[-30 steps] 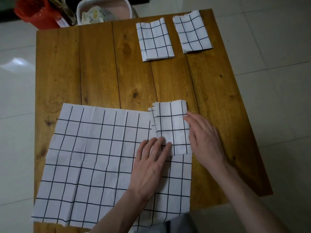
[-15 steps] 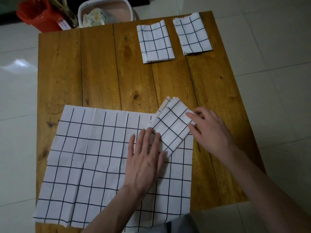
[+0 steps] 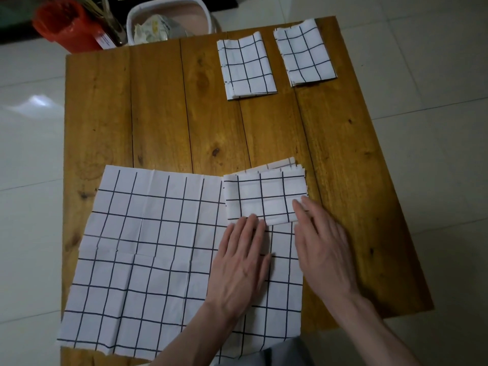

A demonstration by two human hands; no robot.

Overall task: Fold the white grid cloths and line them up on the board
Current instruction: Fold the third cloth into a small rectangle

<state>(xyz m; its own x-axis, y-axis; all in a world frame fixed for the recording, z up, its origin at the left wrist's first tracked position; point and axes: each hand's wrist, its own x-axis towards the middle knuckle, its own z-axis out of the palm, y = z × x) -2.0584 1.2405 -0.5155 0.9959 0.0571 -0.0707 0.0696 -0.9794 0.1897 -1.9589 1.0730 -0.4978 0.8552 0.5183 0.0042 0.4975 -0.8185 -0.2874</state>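
Note:
A large white grid cloth lies spread flat on the near half of the wooden board. On its far right corner rests a folded grid cloth, lying wide side across. My left hand lies flat on the spread cloth, fingertips touching the folded cloth's near edge. My right hand lies flat beside it, fingers straight, its fingertips at the folded cloth's near right corner. Two more folded grid cloths, one left of the other, sit side by side at the board's far right.
Beyond the board's far edge stand a red bucket and a white basin with crumpled things inside. White floor tiles surround the board. Bare wood shows in the board's middle and far left.
The folded cloth turned from upright through a diagonal to lying wide side across. Both hands slid back toward me and now lie at its near edge.

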